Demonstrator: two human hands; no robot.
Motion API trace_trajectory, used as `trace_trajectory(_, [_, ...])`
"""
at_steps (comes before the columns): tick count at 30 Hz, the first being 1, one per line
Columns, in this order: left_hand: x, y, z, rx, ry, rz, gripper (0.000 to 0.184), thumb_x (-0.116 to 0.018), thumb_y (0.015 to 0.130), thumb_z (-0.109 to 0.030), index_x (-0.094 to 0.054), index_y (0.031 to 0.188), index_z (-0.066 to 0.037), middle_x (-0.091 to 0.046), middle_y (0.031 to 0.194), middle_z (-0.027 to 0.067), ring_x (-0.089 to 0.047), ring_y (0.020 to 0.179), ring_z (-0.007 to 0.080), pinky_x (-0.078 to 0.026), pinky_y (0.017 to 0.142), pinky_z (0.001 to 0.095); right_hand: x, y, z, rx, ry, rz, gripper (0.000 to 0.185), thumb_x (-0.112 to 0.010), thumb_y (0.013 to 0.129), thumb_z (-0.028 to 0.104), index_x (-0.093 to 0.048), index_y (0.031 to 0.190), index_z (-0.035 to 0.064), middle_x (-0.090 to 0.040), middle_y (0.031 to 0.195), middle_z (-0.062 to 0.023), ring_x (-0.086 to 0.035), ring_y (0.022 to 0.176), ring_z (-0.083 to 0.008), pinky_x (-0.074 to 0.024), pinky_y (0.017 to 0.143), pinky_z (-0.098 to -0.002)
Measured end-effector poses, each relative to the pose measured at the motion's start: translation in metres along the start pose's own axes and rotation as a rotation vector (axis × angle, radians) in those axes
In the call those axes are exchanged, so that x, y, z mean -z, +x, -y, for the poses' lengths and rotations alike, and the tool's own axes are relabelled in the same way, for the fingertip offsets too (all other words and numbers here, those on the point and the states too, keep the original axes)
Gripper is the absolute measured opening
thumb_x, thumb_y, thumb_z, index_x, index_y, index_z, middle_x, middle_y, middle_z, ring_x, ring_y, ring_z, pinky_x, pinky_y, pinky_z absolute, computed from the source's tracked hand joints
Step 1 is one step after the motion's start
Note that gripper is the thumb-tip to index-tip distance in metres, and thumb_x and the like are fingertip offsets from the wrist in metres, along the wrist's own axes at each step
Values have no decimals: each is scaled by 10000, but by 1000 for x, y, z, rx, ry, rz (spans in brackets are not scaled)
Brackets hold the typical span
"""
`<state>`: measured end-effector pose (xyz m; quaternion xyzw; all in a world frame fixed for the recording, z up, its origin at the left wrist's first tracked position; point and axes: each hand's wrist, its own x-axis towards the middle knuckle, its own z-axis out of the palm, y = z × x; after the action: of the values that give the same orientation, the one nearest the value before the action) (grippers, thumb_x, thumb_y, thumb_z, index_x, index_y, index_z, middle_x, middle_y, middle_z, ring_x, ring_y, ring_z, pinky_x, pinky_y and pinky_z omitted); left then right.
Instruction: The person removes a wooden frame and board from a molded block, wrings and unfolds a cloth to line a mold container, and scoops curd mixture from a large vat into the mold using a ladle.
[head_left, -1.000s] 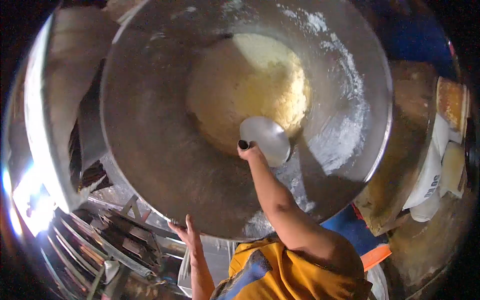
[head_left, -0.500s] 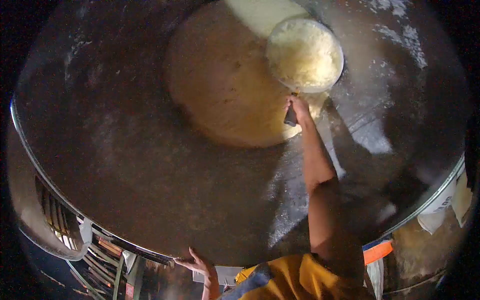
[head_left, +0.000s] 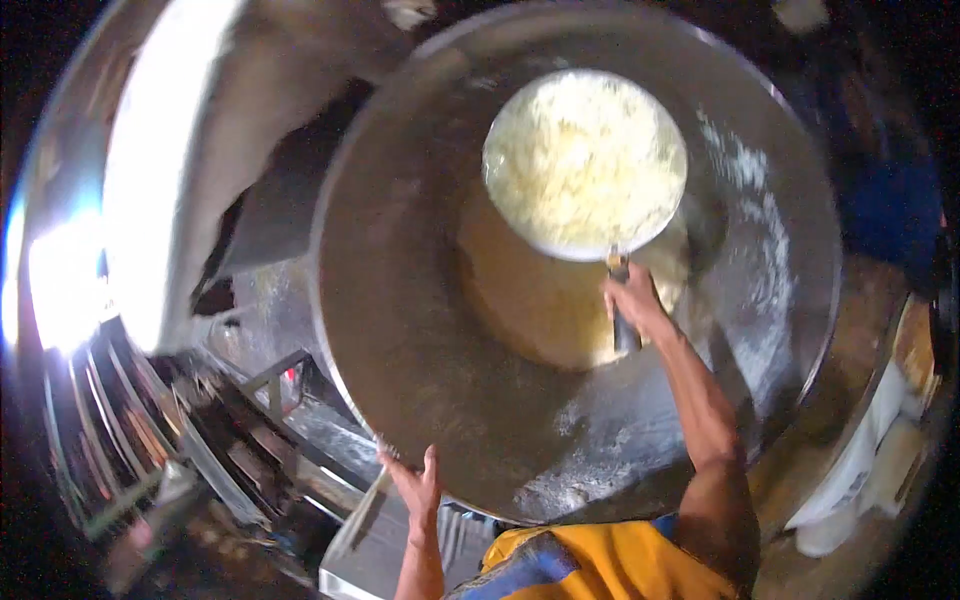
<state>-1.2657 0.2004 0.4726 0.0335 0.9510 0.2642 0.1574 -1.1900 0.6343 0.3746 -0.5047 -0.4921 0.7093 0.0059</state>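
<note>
Scooping or lifting step, apparently. Right hand [head_left: 637,298] grips loaded pan [head_left: 580,253] of pale stuff [head_left: 585,160] above big bowl [head_left: 400,330]; left hand [head_left: 417,488] spread wide at near-left rim. Carrying calls for level pan.

Glaring white light [head_left: 72,285] floods the left edge; below it lie stacked slats [head_left: 120,420]. Brown, stained floor [head_left: 830,575] shows at lower right, beside white sacks [head_left: 850,480]. The corners are dark.
</note>
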Motion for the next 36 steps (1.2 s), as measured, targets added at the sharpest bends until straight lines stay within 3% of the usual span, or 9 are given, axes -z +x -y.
trace_trajectory(11, [82,-131,158,258,-425,-332,814,-739,770,-242,-275,1362,69,-371,1330,202,-565,1028,256,-483,849,352,-221,-311,53,-38,-807,785,70,-568,813,22,-510,807,-15,-554,590,-77,-551,472,-158,-487,449,-314])
trace_trajectory(18, [49,-216,159,816,-2095,-1064,716,-668,833,-210,-266,1383,9,-436,1325,141,-469,1181,190,-423,914,336,-330,-383,70,-396,-1276,1276,83,-559,861,69,-516,877,-1,-513,616,-45,-523,524,-151,-462,501,-313])
trace_trajectory(19, [62,-228,140,446,-1958,-1037,626,-591,879,-179,-268,1388,-11,-453,1326,129,-433,1234,214,-385,973,366,-348,-399,61,-429,-1349,1372,91,-550,872,75,-505,892,-2,-511,623,-45,-515,522,-145,-448,490,-307])
trace_trajectory(23, [70,-274,208,105,-2495,-1400,474,-310,965,-376,-382,1372,-143,-450,1349,126,-425,1245,312,-302,1080,486,-448,-529,-102,-550,-1536,1637,104,-546,892,107,-513,876,9,-505,592,-41,-495,487,-118,-415,459,-267])
trace_trajectory(25, [42,-270,221,-1309,-3080,-779,550,-330,934,-521,-409,1339,-157,-487,1297,104,-471,1199,289,-364,1032,463,-472,-568,-159,-587,-1537,1682,157,-584,866,149,-556,785,19,-531,600,-48,-521,499,-117,-415,461,-261])
trace_trajectory(27, [46,-269,228,-474,-2954,-1029,607,-357,896,-613,-426,1306,-171,-504,1261,58,-502,1151,238,-416,975,410,-487,-602,-229,-486,-1599,1774,190,-527,822,120,-551,665,15,-541,580,-64,-537,534,-148,-427,523,-277])
trace_trajectory(28, [65,-266,209,604,-2607,-1459,627,-371,877,-648,-437,1284,-177,-514,1239,34,-526,1111,208,-441,942,382,-490,-602,-253,-505,-1644,1758,218,-525,813,133,-552,631,16,-547,575,-65,-544,532,-147,-443,530,-284])
trace_trajectory(31, [23,-241,221,231,-2795,-1803,267,-479,926,-252,-491,1168,-141,-501,1214,82,-450,1162,241,-303,1036,406,-514,-620,-296,-464,-1672,1754,164,-544,816,101,-565,685,6,-548,584,-67,-542,497,-153,-457,484,-305])
trace_trajectory(36, [66,-259,218,333,-2695,-1795,159,-545,892,-218,-510,1025,-138,-517,1077,28,-476,1023,189,-282,1030,410,-543,-589,-329,-31,-1524,1581,134,-573,817,93,-589,768,-30,-567,599,-92,-560,479,-175,-465,436,-330])
